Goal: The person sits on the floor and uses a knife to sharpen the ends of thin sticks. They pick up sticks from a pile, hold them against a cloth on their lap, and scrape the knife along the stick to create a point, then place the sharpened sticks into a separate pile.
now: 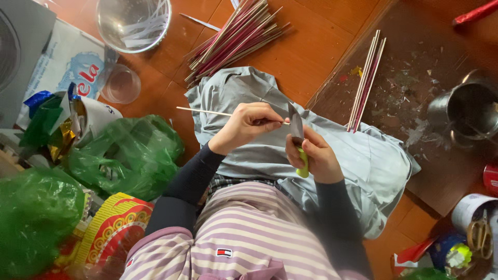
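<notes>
My left hand (244, 126) holds a thin pale bamboo stick (202, 111) that points out to the left. My right hand (316, 155) grips a knife (296, 127) with a light green handle, its grey blade upright and touching the stick's right end. Both hands hover over a grey-blue cloth (363, 161) spread across my lap. A heap of pink and pale sticks (236, 39) lies on the wooden floor beyond the cloth. A smaller bundle of sticks (365, 78) rests on a dark board to the right.
Green plastic bags (124, 155) and foil packets crowd the left. A clear bowl (134, 21) with paper strips and a small clear cup (120, 84) sit at the top left. A metal pot (469, 111) stands on the dark board (425, 62); scissors (480, 236) lie at the lower right.
</notes>
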